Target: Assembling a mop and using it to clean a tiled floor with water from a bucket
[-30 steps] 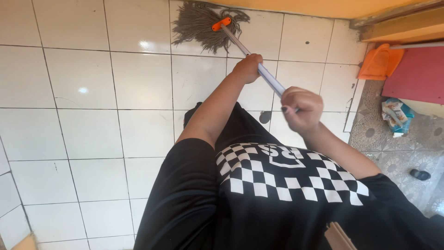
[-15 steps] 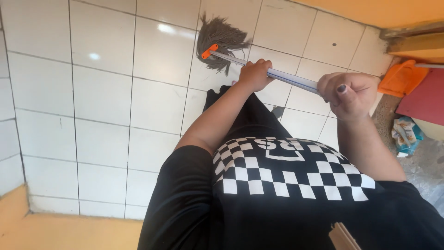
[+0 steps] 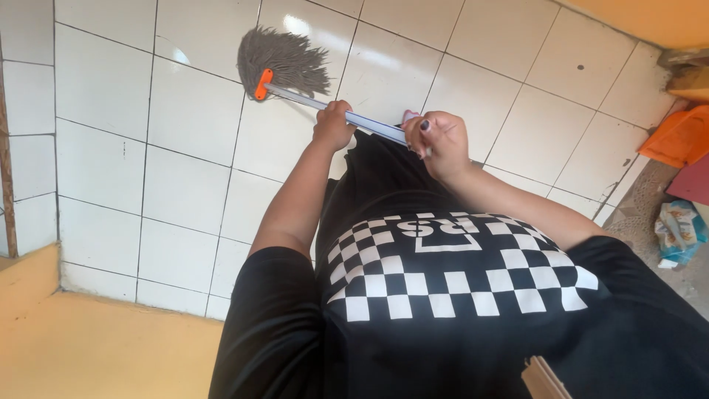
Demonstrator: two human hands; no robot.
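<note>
Mop head (image 3: pixel 284 60) moved left | both hands grip handle (image 3: pixel 336 111): left hand (image 3: pixel 334 124), right hand (image 3: pixel 441 140) | packet (image 3: pixel 678 230), contents unclear

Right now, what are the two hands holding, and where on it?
A mop: left hand wraps mid-handle, right hand grips the upper end.

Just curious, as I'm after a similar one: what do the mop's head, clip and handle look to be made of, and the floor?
Mop head: grey yarn strands, likely cotton, matte and shaggy. Clip: orange, smooth, probably plastic. Handle: pale, glinting tube, seemingly metal, perhaps coated; both hands grip it. Floor: white glazed tiles, probably ceramic, with dark grout lines and bright reflections.
</note>
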